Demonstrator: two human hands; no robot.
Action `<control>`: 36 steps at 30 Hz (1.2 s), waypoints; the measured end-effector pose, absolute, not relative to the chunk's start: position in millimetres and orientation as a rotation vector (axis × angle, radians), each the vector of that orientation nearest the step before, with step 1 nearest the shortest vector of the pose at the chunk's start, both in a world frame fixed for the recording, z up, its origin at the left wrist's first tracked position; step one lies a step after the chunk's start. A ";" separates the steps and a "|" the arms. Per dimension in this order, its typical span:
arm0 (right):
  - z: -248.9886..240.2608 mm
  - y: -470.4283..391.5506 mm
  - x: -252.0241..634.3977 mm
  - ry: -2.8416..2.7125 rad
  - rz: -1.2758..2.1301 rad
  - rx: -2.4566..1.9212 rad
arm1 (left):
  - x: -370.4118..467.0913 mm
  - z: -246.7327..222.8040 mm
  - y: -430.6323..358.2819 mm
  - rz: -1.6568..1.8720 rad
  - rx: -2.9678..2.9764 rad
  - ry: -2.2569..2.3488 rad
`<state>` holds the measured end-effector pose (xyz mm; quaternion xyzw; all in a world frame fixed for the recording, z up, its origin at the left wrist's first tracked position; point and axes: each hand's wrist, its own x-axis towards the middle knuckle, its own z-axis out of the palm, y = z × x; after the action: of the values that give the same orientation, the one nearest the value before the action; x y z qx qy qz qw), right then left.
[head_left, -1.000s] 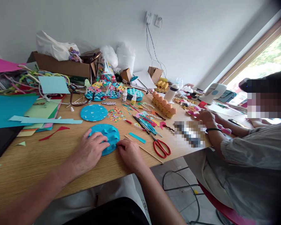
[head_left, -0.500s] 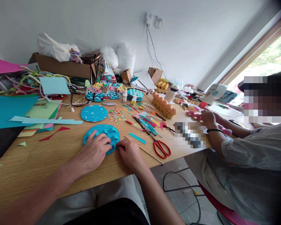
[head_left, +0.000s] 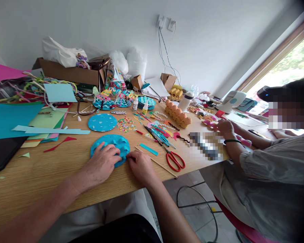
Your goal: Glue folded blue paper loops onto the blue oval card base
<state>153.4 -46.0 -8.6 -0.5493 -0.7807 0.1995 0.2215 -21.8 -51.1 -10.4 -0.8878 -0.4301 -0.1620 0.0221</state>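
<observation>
A round blue disc (head_left: 125,145) with raised, curled paper strips lies near the table's front edge. My left hand (head_left: 102,162) rests on top of it, fingers spread across the strips, covering its lower left part. At the disc's right rim, my right hand (head_left: 140,165) is closed, thumb and forefinger pinched at the edge. Just right of that hand are a thin wooden stick (head_left: 162,165) and a short blue paper strip (head_left: 148,149). Behind the disc lies a flatter blue disc (head_left: 102,122) with pale flecks.
Red-handled scissors (head_left: 175,161) lie to the right, beside pens and paper strips (head_left: 160,130). Two small glue bottles (head_left: 145,107), an orange egg carton (head_left: 177,114) and finished paper crafts (head_left: 103,101) stand farther back. Coloured sheets (head_left: 12,118) cover the left. A co-worker (head_left: 276,162) sits at right.
Both hands keep almost the same place on the disc. The view has shifted very slightly, and the co-worker's head has moved a little.
</observation>
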 end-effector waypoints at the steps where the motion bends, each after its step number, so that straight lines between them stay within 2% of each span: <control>1: -8.6 -46.0 153.3 -2.158 0.550 -1.522 | -21.9 -10.1 -51.1 -0.508 -2.743 -1.324; 36: -14.5 -45.5 158.2 -2.011 0.633 -1.511 | -20.7 -11.4 -50.9 -0.439 -2.676 -1.336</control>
<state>158.2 -45.5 -14.5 -0.5608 -0.7465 0.2348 0.2705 -20.7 -50.9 -11.4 -0.8837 -0.4411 -0.1450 0.0594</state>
